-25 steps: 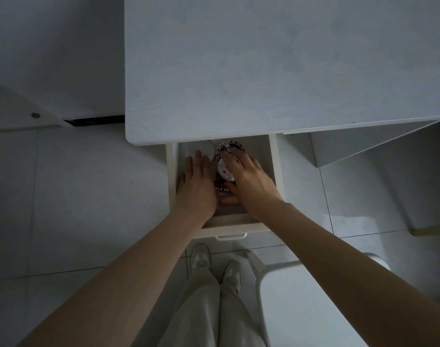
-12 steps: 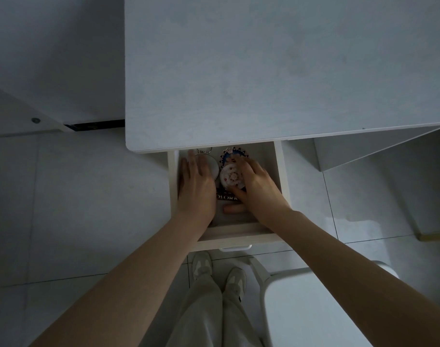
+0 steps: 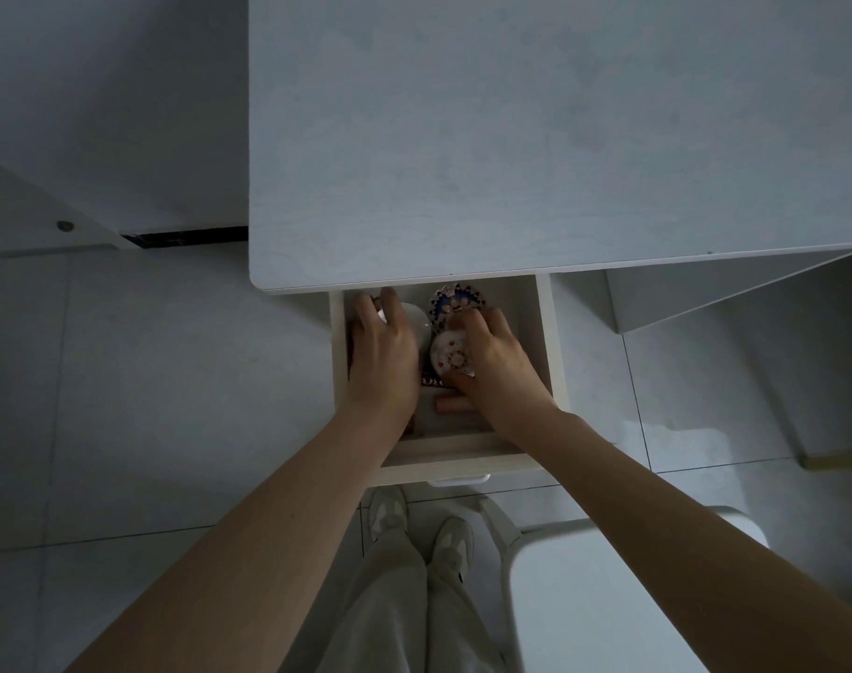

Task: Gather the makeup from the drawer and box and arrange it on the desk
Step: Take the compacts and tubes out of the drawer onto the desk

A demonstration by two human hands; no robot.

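Wood, pale and plain, is seen in the walls of the open drawer [image 3: 552, 357], set under the smooth matte tabletop [image 3: 511, 138]. Inside, a round white compact [image 3: 450, 359] with a floral centre is clasped by the curled right grip [image 3: 492, 361]. Just beyond it a scalloped blue case [image 3: 455, 298] is seen. A smooth white disc [image 3: 417, 323] is covered by the left grip [image 3: 380, 352]; whether it is held cannot be told. A peach tube [image 3: 453, 404] is seen nearer the drawer front.
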